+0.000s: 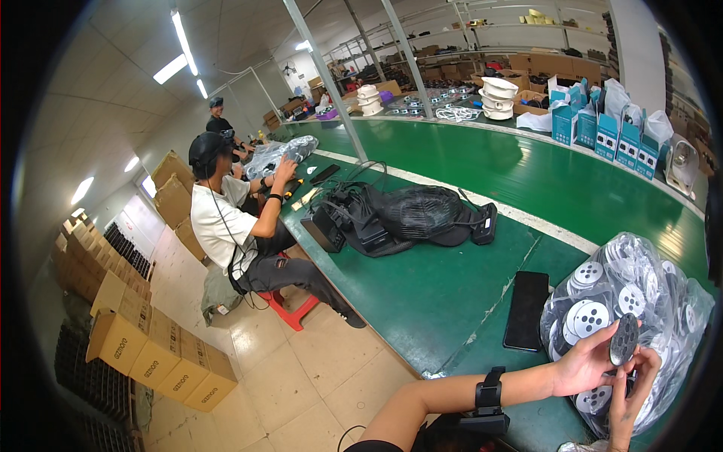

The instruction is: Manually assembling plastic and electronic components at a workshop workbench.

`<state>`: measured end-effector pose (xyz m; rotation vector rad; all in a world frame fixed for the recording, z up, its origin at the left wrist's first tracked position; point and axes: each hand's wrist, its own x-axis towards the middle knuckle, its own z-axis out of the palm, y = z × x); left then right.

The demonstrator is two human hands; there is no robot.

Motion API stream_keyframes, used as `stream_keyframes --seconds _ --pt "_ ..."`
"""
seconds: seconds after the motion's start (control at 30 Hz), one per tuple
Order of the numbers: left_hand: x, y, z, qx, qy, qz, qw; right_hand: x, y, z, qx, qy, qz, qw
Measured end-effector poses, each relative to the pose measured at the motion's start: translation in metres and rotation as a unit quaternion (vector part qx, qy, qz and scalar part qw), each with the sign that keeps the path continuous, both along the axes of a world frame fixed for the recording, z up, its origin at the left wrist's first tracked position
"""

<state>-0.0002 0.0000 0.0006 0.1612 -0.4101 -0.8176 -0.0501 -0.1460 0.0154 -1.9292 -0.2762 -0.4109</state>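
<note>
At the lower right, my left hand (581,368) grips a dark round disc (623,340) with holes in its face, tilted up on edge. My right hand (639,380) is closed at the lower edge of that disc, its fingertips against it; part of its grip is hidden. Right behind both hands lies a clear plastic bag (687,301) full of white round discs (590,319) with dark holes. A black smartphone (526,310) rests flat on the green table, left of the bag.
Farther along the green table (422,301) lie a black cap (422,215), cables and a black box (322,230). A green conveyor belt (467,162) runs behind, with blue boxes (629,143) beyond it. A co-worker (226,211) sits at left; cartons (162,354) stand on the floor.
</note>
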Motion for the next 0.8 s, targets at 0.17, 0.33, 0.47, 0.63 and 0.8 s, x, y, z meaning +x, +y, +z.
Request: stream_keyframes --seconds 0.17,0.33,0.47,0.63,0.8 --pt "0.000 0.000 0.000 0.000 0.002 0.000 1.000 0.000 0.001 0.000 0.011 -0.005 0.001 1.000" --pt "-0.001 0.001 0.002 0.001 0.001 0.001 1.000 -0.001 0.000 0.000 0.009 -0.008 -0.001 1.000" --pt "-0.002 0.001 0.003 -0.012 -0.002 0.001 1.000 0.001 -0.005 -0.003 -0.012 -0.019 0.020 1.000" --pt "-0.006 0.005 0.008 -0.028 -0.012 0.000 1.000 0.001 -0.010 -0.006 -0.030 -0.080 0.021 0.996" --pt "-0.011 0.005 0.012 -0.043 0.007 -0.001 0.999 0.000 -0.014 -0.004 -0.020 -0.029 0.031 0.999"
